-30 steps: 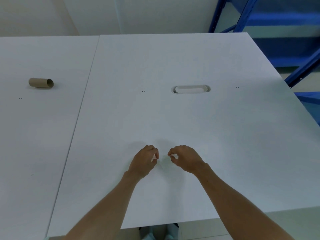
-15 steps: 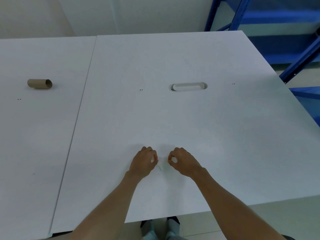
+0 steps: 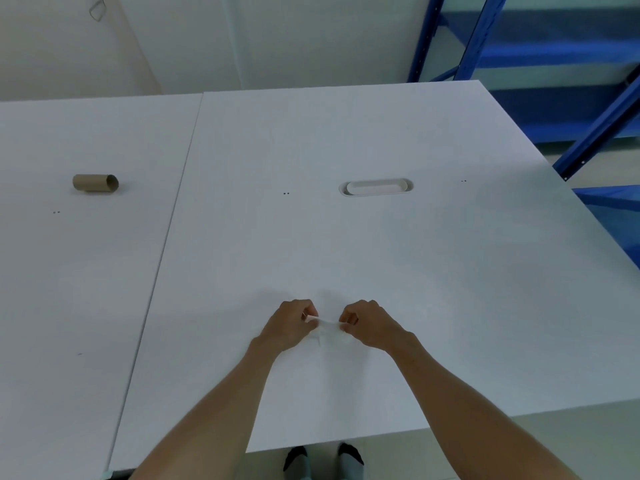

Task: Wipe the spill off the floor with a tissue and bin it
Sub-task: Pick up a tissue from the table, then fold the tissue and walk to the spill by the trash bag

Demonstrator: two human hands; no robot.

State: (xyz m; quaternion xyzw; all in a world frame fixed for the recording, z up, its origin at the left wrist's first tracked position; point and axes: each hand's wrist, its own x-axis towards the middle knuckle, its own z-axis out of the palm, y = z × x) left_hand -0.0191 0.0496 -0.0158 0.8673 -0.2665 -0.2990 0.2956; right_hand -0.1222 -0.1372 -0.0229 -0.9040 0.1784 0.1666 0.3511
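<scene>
Landmark: oval cable slot (image 3: 376, 187) in the white table (image 3: 433, 271); all places given from it.
Tissue: small white tissue (image 3: 327, 329), well nearer the person than the slot and a little to its left, just above the tabletop.
Left hand: left hand (image 3: 292, 325), fingers curled in, thumb and forefinger pinched on the tissue's left end.
Right hand: right hand (image 3: 367, 327), likewise curled, pinching the tissue's right end; the two hands near each other, not touching.
Tissue axis: top edge pulled taut between the pinches, so the long axis runs left to right, roughly parallel to the slot's own long axis. A loose fold hangs from the middle toward the person; whether it touches the table I cannot tell.
Pointing: no clear leading end; the hanging fold points toward the near table edge.
Step (judged): opening out or readying the tissue; spill and bin not in view, so wiping not yet begun.
Risk 1: thin sheet under tension between two pinches may tear if pulled further apart.
Risk 2: white tissue on white table is hard to see; if one pinch slips, the piece could drop and be lost to sight.
Risk 3: the piece looks small; it may not soak up a whole spill.
Other: cardboard tube (image 3: 95, 183) lies on its side far left of the slot, on the adjoining table; shoes (image 3: 323, 459) show below the near edge.
</scene>
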